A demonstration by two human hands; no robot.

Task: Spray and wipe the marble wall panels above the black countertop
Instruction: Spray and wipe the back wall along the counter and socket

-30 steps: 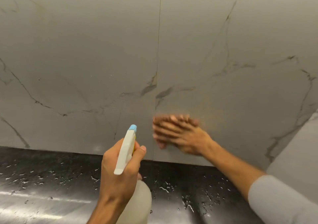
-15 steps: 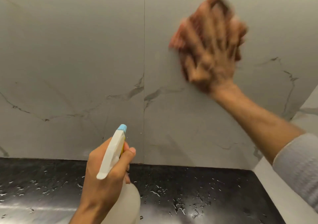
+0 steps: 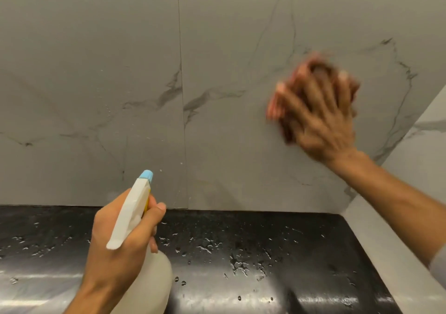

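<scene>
Grey marble wall panels [image 3: 101, 72] with dark veins fill the upper view, split by a vertical seam. My right hand [image 3: 321, 118], blurred by motion, presses a reddish-brown cloth [image 3: 280, 101] flat against the right panel. My left hand [image 3: 120, 236] holds a white spray bottle [image 3: 131, 212] with a light blue nozzle, pointed at the wall just above the black countertop [image 3: 241, 253]. A few small droplets sit on the left panel near the seam.
The black countertop is wet, with scattered water drops and streaks. A lighter marble side wall [image 3: 410, 193] meets the back panels at the right corner and bounds the counter there.
My right hand with the cloth swept from low near the seam up high, then down and right to mid-height on the right panel. The left hand with the bottle stayed nearly still.
</scene>
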